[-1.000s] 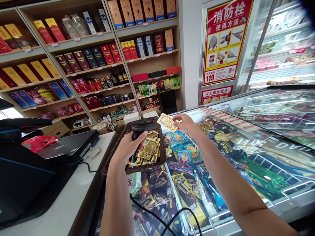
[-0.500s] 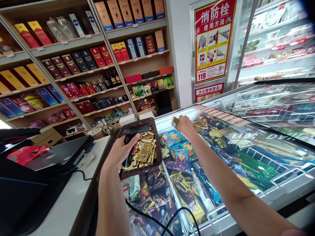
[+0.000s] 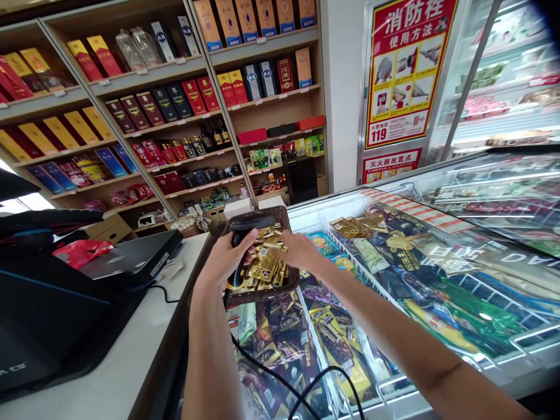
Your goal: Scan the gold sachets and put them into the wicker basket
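Left fingers (image 3: 251, 237) grasp the scanner (image 3: 252, 220) above the basket (image 3: 261, 296); right fingers (image 3: 290, 244), hold unclear, cross its right edge.

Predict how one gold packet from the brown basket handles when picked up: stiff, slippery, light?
The gold packets look small and fairly flat, so each is probably light. Their shiny wrappers may feel slippery. They overlap loosely in the brown basket, so lifting one could shift others.

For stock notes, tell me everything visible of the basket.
The basket is dark brown, woven-looking, rectangular with rounded corners. Upright and open, it seemingly rests on the freezer, holding gold packets. The left hand holds a scanner over its left side; the right hand hides part of its right rim. Hand contact is unclear.
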Motion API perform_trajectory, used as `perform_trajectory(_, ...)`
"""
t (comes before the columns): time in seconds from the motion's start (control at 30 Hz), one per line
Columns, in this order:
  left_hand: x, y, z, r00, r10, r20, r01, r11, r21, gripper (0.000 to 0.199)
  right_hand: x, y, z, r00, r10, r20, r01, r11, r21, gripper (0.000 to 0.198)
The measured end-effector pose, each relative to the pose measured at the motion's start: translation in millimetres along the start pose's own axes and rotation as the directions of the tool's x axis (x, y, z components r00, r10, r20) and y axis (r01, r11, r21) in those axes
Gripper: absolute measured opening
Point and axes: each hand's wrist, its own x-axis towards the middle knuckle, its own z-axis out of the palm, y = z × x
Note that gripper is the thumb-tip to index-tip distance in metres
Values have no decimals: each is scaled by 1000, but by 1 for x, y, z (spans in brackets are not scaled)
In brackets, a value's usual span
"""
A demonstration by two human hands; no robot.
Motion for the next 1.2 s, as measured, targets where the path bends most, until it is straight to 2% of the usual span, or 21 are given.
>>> perform_trajectory(0.07, 0, -1, -1, 1000, 3, -3, -3, 1000, -16, 51, -12, -21, 19, 994, -89, 56, 93, 994, -63, 72)
perform_trajectory(0.17, 0, -1, -2, 1000, 1, -23, -1, 1000, -14, 53, -21, -29, 31, 986, -152, 72, 162, 976, -148, 85)
perform_trajectory(0.23, -1, -1, -2, 999, 0, -36, 0, 1000, 4, 53, -21, -25, 32, 986, -150, 75, 161, 972, -172, 82)
perform_trajectory(0.3, -1, -1, -2, 1000, 2, -32, -1, 1000, 17, 53, -18, -21, 32, 987, -139, 84, 152, 972, -176, 70)
perform_trajectory(0.4, 0, -1, -2, 1000, 7, -18, -6, 1000, 22, 52, -13, -19, 36, 990, -116, 75, 125, 984, -130, 59)
perform_trajectory(0.57, 1, -3, -2, 1000, 10, -22, -10, 1000, -2, 51, -9, -19, 37, 998, -32, 54, 31, 999, 26, 71)
perform_trajectory(0.63, 2, -4, -2, 1000, 4, -23, -4, 1000, -4, 52, -7, -17, 32, 999, -13, 49, 5, 988, 153, 76)
perform_trajectory(0.7, 3, -5, -2, 1000, 12, -13, -12, 1000, -2, 51, -3, -14, 26, 998, -2, 63, -18, 946, 324, 73)
perform_trajectory(0.83, 4, -7, -3, 1000, 18, -8, -18, 1000, -1, 50, 11, 3, 14, 982, 34, 187, -139, 799, 585, 46)
perform_trajectory(0.9, 4, -7, -3, 1000, 19, -7, -19, 1000, 3, 50, 19, 17, 3, 984, 58, 170, -152, 773, 616, 40)
perform_trajectory(0.97, 3, -6, -3, 1000, 28, 6, -28, 1000, 3, 48, 23, 32, -13, 991, 112, 69, -131, 802, 583, 42)
perform_trajectory(1.07, 3, -4, -1, 1000, 24, 16, -24, 1000, -2, 47, 22, 54, -42, 975, 211, -67, -151, 857, 492, 47)
perform_trajectory(1.2, 1, -1, 3, 1000, 6, 29, -7, 999, 34, 46, 15, 73, -69, 961, 254, -107, -167, 847, 505, 50)
